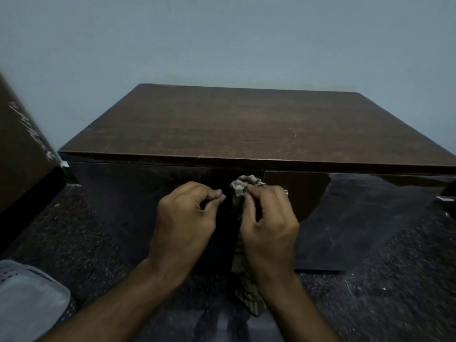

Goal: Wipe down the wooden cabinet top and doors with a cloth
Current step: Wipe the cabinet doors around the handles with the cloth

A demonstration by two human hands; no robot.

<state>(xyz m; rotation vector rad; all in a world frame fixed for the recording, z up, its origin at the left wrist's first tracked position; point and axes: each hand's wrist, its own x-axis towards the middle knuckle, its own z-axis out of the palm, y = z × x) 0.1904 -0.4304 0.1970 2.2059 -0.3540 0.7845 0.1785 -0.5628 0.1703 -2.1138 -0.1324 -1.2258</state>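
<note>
At your far left a brown panel (22, 144) with pale scratches leans into view, and below it your knee in grey cloth (27, 299) sits low over the dark speckled floor (81, 233). Between that panel and the cabinet's left edge there is a narrow strip of floor.

The cabinet top (246, 124) runs wide and bare back to the blue-grey wall (222, 38); its front lip crosses the view just above your knuckles. Under the lip the glossy dark left door (138, 193) fills the space beside your left hand.

Your left hand (187, 215) hangs in front of the doors near the centre seam, fingers curled in with thumb and forefinger tips nearly together. It holds nothing that shows, though the gloom makes it hard to say whether those tips touch the door.

Just to its right, apart from it, your right hand (269, 223) pinches the striped cloth (246, 186): the bunched top pokes out above the fingertips just under the lip, and the rest trails down beneath your wrist.

Past it, the right door (345, 218) reflects the floor, with open floor at the lower right.
</note>
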